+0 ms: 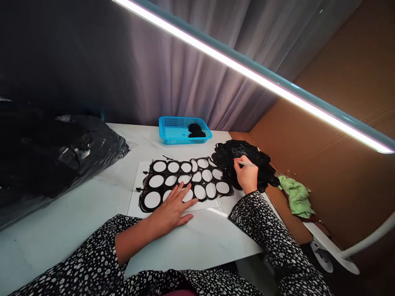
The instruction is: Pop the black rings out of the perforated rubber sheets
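- Black plastic bag (pixel 61 160): lies bunched at the far left, against the left part of the desk (pixel 64 234).
- Desk: white, with faint grey veining; carries all items below except the cloth.
- Left sleeve (pixel 92 250): black with white spots, extends in from the lower left.
- Left hand (pixel 171 211): lies flat on the lower right area of the white sheet (pixel 133 201).
- Left-hand fingers (pixel 182 196): spread wide, resting on the sheet and over part of the pattern.
- Black ring pattern (pixel 185 181): rows of linked rings around white oval openings, lying on the white sheet.
- Blue basket (pixel 173 130): perforated plastic, at the far edge of the desk, beyond the pattern; holds a black lump (pixel 196 130).
- Right hand (pixel 247 176): raised over the right end of the pattern, in front of the black crumpled mass (pixel 243 154).
- Right-hand fingers (pixel 238 163): curled and pinching a thin white stick (pixel 246 163), whose tip points right over the mass.
- Black crumpled mass: lies against the right end of the pattern, overlapping it.
- Right sleeve (pixel 271 230): same spotted fabric, extends up from the lower right.
- Green cloth (pixel 296 198): crumpled, just beyond the right edge of the desk.
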Available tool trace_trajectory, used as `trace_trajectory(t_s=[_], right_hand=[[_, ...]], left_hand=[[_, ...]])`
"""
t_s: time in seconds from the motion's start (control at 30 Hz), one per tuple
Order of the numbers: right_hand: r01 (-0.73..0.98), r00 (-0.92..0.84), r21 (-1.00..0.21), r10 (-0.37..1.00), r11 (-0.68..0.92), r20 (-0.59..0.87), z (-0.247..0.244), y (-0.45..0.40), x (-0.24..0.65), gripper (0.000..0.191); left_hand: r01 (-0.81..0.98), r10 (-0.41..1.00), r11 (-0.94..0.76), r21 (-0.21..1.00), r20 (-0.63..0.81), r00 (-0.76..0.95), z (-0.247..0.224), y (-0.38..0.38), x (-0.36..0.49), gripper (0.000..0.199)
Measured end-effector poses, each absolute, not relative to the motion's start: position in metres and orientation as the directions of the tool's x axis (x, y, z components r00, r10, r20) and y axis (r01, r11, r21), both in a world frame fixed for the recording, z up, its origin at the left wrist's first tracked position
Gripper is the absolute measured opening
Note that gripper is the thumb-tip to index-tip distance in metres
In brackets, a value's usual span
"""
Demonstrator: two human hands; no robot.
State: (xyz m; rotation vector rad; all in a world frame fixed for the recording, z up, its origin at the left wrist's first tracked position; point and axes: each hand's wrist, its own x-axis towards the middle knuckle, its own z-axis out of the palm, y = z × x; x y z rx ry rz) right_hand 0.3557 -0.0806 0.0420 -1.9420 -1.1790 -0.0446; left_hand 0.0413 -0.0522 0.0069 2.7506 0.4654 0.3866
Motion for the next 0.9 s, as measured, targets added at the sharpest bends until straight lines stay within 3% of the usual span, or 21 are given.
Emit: trace_trajectory(t_s=[0.1, 0.17, 0.27, 0.37, 0.5, 0.63, 0.73, 0.9], right_hand=[[0.347, 0.597, -0.933, 0.790, -0.098, 0.138, 0.048, -0.081, 0.347, 0.020], [-0.022, 0.504, -0.998, 0.861, -0.065, -0.067, 0.050, -0.085, 0.328, 0.025], [-0.430, 0.315, -0.892, 0.904, -0.137, -0.290, 0.049, -0.087, 0.299, 0.025], [-0.604, 0.189, -0.777, 0.914, -0.179, -0.358, 0.045, -0.089, 0.275, 0.022], [-0.518, 0.074, -0.832, 0.959, -0.198, -0.275, 0.039, -0.101, 0.244, 0.023], [-0.032, 0.037, -0.992, 0.992, -0.123, -0.124, 0.031, -0.115, 0.220, 0.025], [0.294, -0.004, -0.955, 1.000, 0.031, 0.031, 0.022, -0.121, 0.211, 0.022], [0.390, -0.004, -0.913, 0.992, 0.119, 0.128, 0.016, -0.124, 0.207, 0.022]], left_hand=[[0.248, 0.333, -0.908, 0.338, 0.222, 0.917, 0.021, -0.053, 0.033, 0.051], [0.263, 0.345, -0.913, 0.312, 0.246, 0.906, 0.025, -0.056, 0.024, 0.050], [0.317, 0.387, -0.908, 0.274, 0.262, 0.884, 0.023, -0.061, 0.007, 0.042], [0.343, 0.402, -0.904, 0.256, 0.236, 0.885, 0.018, -0.066, -0.004, 0.042], [0.346, 0.396, -0.908, 0.238, 0.214, 0.893, 0.013, -0.069, -0.006, 0.045], [0.355, 0.398, -0.910, 0.215, 0.210, 0.893, 0.009, -0.068, -0.005, 0.045], [0.352, 0.398, -0.910, 0.218, 0.219, 0.891, 0.006, -0.068, -0.005, 0.045], [0.341, 0.395, -0.909, 0.241, 0.230, 0.889, 0.006, -0.068, -0.006, 0.046]])
